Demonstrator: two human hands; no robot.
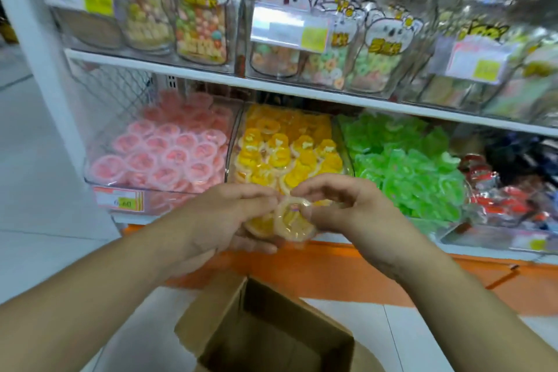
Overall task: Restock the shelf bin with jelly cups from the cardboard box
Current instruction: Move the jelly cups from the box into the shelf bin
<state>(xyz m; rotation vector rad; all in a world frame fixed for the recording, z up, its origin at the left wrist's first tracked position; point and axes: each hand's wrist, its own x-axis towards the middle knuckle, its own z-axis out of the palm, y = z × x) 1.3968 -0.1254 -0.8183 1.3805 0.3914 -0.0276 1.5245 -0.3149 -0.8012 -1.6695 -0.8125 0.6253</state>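
Both hands — left (232,214), right (347,205) — hold yellow cups (291,219) just in front of the yellow bin (238,136) — straight ahead.

A sweet shop aisle: white shelves (211,77) carry clear bins of pink (169,154), yellow (287,145) and green (404,157) jelly cups, with price tags (119,199) on their fronts; at twelve o'clock stand bagged candies (199,15) with cartoon labels.

The cardboard box (265,332) is cut off by the bottom edge, and the price tags (288,28) are blurred unreadable.
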